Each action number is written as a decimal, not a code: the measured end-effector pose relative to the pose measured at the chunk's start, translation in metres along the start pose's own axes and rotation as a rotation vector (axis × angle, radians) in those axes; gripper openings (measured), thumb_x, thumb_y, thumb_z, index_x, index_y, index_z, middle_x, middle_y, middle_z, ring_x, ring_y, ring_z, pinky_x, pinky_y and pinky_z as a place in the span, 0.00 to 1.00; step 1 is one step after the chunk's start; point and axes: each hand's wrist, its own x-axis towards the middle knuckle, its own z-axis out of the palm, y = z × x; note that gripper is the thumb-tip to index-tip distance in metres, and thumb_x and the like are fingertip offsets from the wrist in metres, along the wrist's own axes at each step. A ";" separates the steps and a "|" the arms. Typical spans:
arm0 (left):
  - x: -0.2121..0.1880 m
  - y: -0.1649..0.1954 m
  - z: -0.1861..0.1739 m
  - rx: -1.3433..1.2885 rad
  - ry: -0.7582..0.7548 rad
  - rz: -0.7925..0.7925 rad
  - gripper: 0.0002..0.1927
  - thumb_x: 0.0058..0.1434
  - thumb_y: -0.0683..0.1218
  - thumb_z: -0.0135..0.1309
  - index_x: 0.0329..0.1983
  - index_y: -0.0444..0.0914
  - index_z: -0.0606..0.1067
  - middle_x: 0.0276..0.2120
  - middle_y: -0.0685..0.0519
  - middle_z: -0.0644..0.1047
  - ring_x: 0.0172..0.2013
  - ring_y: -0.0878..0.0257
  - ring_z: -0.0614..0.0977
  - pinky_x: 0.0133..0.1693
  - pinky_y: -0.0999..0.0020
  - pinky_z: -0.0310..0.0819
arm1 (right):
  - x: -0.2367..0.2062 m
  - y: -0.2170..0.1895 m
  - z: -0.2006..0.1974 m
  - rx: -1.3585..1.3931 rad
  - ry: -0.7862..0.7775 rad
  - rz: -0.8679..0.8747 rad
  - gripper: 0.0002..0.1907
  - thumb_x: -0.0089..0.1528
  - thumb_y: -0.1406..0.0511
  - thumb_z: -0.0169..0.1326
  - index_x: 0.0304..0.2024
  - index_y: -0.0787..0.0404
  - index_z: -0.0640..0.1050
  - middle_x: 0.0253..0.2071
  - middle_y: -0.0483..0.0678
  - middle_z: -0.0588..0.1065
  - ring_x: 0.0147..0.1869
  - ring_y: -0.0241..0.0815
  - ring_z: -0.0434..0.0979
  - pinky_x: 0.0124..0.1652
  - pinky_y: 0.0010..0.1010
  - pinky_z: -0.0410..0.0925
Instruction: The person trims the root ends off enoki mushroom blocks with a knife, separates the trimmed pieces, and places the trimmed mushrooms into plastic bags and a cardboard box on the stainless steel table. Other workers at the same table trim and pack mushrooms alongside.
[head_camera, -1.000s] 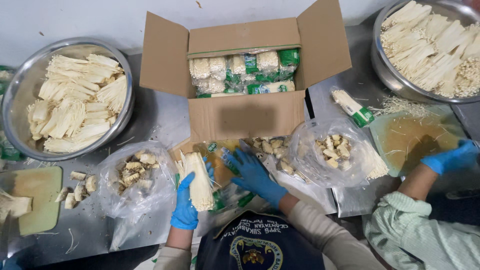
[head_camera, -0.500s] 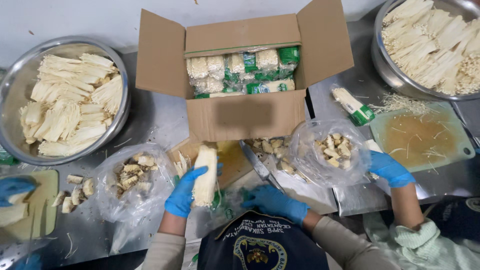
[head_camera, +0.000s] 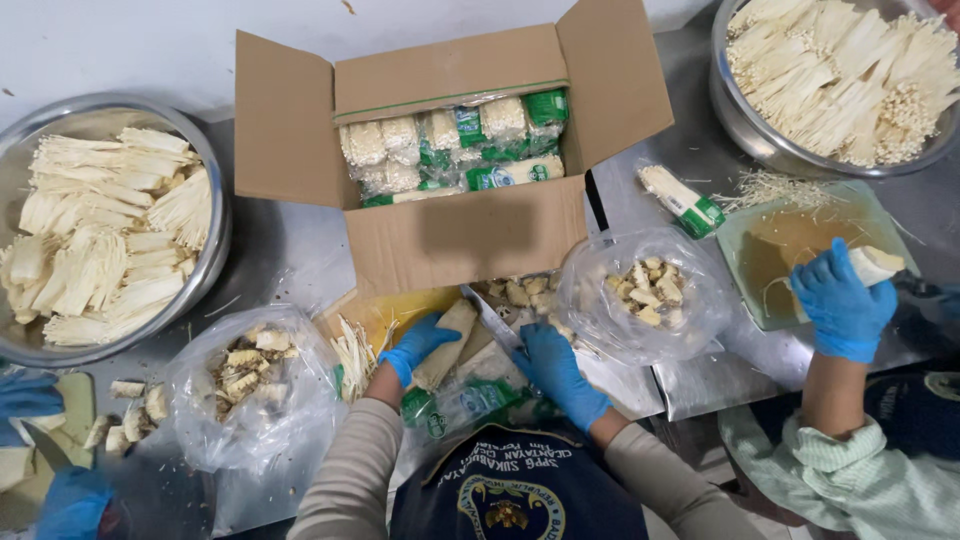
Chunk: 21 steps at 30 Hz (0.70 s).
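Since half a second ago, the left hand (head_camera: 418, 344) has lowered its mushroom bundle (head_camera: 447, 342) from upright to lying slanted on the yellow cutting board (head_camera: 400, 308), and the right hand (head_camera: 556, 372) has come up to the knife (head_camera: 492, 318). Both hands wear blue gloves. Left fingers curl around the pale bundle, holding it down. Right fingers close on the knife handle, the blade angled just beside the bundle's upper end. An open cardboard box (head_camera: 450, 235) of packed mushrooms sits beyond the board. Clear bags of cut stems (head_camera: 640, 292) lie on the steel surface (head_camera: 290, 255) either side. A co-worker's gloved hand (head_camera: 840, 300) grips another bundle at right.
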 end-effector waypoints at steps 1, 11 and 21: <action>0.000 0.001 0.000 0.119 0.029 0.014 0.33 0.50 0.57 0.66 0.55 0.34 0.76 0.50 0.42 0.81 0.50 0.51 0.82 0.52 0.59 0.75 | 0.003 -0.002 0.001 -0.028 -0.066 0.047 0.17 0.56 0.60 0.60 0.40 0.62 0.72 0.36 0.59 0.76 0.41 0.61 0.77 0.38 0.50 0.70; -0.007 -0.004 0.004 0.386 0.113 0.243 0.34 0.50 0.57 0.63 0.57 0.36 0.76 0.51 0.38 0.79 0.52 0.42 0.79 0.54 0.54 0.72 | 0.002 -0.008 0.007 0.012 0.019 0.214 0.09 0.64 0.62 0.50 0.43 0.58 0.75 0.33 0.58 0.77 0.35 0.62 0.79 0.35 0.52 0.72; -0.021 0.009 0.032 0.985 0.344 0.072 0.49 0.52 0.68 0.59 0.71 0.39 0.61 0.63 0.45 0.68 0.62 0.48 0.68 0.59 0.43 0.61 | -0.002 -0.022 0.017 -0.009 -0.139 0.100 0.11 0.66 0.65 0.45 0.51 0.61 0.71 0.30 0.57 0.77 0.31 0.60 0.79 0.31 0.51 0.71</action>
